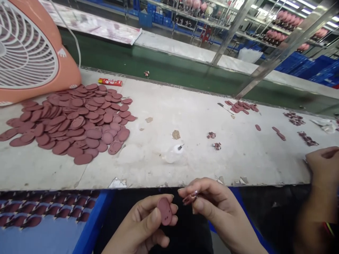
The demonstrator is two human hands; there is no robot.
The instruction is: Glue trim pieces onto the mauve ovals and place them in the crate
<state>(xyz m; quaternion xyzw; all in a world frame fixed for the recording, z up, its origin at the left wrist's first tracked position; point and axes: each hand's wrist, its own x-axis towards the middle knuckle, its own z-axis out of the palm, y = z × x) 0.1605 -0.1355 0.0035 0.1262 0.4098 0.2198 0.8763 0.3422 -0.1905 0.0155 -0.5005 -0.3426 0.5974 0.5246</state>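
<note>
Between the thumb and fingers of my left hand is a dark red oval piece with small holes near its lower end. To its right, my right hand pinches a small shiny reddish part; its exact kind is too small to make out. The two pieces are close but apart, in front of the table edge. Two similar small parts lie on the white table beyond my hands, near a small white bottle with a dark tip.
A large heap of oval pieces covers the table's left, before an orange fan. A red tube lies behind it. At lower left stands a blue tray holding assembled pieces. Another person's hand is at right, near small piles.
</note>
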